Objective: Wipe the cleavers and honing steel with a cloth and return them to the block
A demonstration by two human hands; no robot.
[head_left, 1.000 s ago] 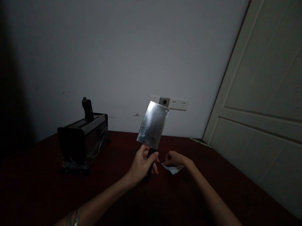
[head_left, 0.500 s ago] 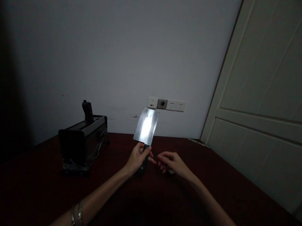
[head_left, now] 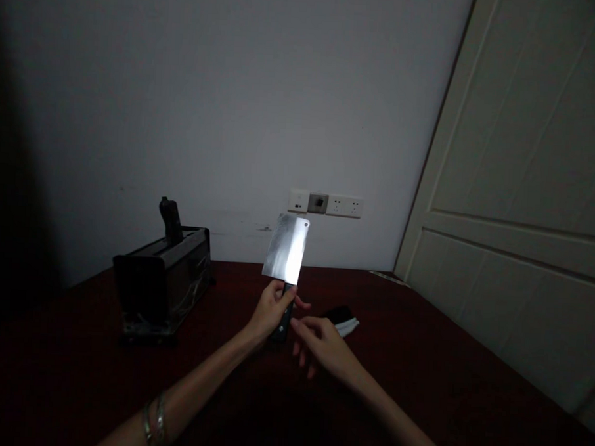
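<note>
Cleaver (head_left: 286, 249), just one, points blade up, its black handle (head_left: 283, 326) clamped in the left hand (head_left: 269, 310). Of two hands, the right hand (head_left: 327, 348) is just beside the cleaver's lower end, fingers loosely bent and parted; whether a fingertip touches, I cannot tell. One dark-and-white cloth (head_left: 347, 327) lies right of the cleaver. One black box (head_left: 141, 292) sits well left of the cleaver.

The cleaver blade (head_left: 285, 249) looks like glossy metal, the wall (head_left: 223, 108) matt
</note>
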